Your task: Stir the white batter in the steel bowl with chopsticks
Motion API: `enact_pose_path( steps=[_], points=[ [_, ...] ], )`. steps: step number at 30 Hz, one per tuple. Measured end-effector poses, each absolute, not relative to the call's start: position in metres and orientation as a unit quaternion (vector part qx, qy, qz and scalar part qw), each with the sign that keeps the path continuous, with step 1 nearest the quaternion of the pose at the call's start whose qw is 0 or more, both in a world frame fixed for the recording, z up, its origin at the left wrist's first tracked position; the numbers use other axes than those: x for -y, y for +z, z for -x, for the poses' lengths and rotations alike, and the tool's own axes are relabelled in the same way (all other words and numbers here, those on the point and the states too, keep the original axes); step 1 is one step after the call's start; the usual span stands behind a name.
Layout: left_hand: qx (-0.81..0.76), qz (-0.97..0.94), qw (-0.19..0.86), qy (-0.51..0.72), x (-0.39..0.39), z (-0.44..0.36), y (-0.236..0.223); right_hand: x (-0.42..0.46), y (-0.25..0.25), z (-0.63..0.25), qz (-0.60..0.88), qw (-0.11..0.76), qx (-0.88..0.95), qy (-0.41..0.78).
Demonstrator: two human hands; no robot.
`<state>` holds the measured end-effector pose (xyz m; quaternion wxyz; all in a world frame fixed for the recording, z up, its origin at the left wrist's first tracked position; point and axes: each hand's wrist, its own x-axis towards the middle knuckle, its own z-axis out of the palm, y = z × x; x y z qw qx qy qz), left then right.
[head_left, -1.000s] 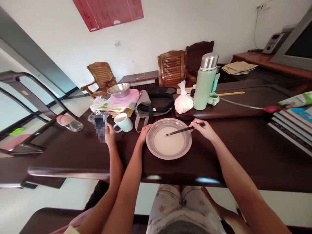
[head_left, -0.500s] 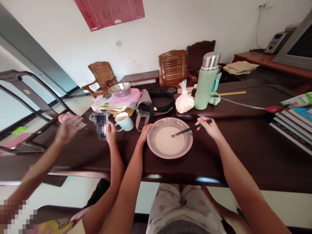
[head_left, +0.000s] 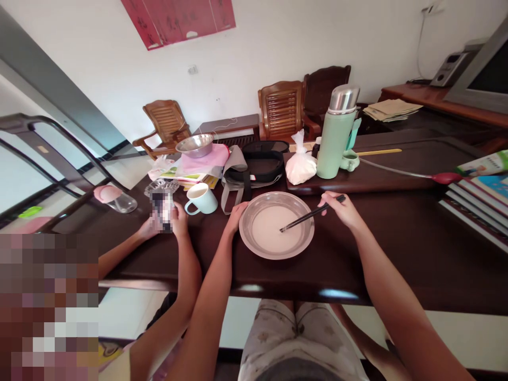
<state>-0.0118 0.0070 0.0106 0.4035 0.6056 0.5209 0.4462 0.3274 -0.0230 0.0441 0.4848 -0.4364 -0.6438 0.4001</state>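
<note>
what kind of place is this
Probably a living room in someone's home: slatted wooden armchairs stand near the white wall, a red sheet with writing hangs there, and what looks like a television is at the right edge.

Bowl (head_left: 246,227) was silver, liquid (head_left: 270,239) in it milky white, chopsticks (head_left: 308,212) black. I saw a pale blue mug (head_left: 205,199), a pale green flask (head_left: 332,145) with silver cap (head_left: 344,99), a whitish bag (head_left: 301,168). Table (head_left: 420,243) was dark brown. Shorts (head_left: 273,328) were off-white, small brown motifs. Poster (head_left: 178,24) was red, black lettering. Bulb (head_left: 444,178) was dark red, bottle lid (head_left: 106,193) pink, stick (head_left: 380,152) yellow.
</note>
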Motion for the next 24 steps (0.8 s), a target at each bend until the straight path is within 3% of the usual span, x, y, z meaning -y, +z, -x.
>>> enact_pose_path(
  steps=[4,11,17,24],
  points=[
    [-0.517,-0.615,0.402,0.439,-0.008,0.013,0.009,0.023,0.041,-0.319,0.402,0.452,0.68,0.415],
    [-0.523,-0.606,0.4,0.446,-0.009,0.014,0.005,0.021,0.043,-0.333,0.454,0.51,0.627,0.375],
    [-0.516,-0.608,0.407,0.445,-0.009,0.014,0.006,0.023,0.04,-0.319,0.404,0.45,0.677,0.42],
    [-0.519,-0.607,0.404,0.446,-0.011,0.014,0.005,0.022,0.044,-0.332,0.458,0.5,0.636,0.368]
  ],
)
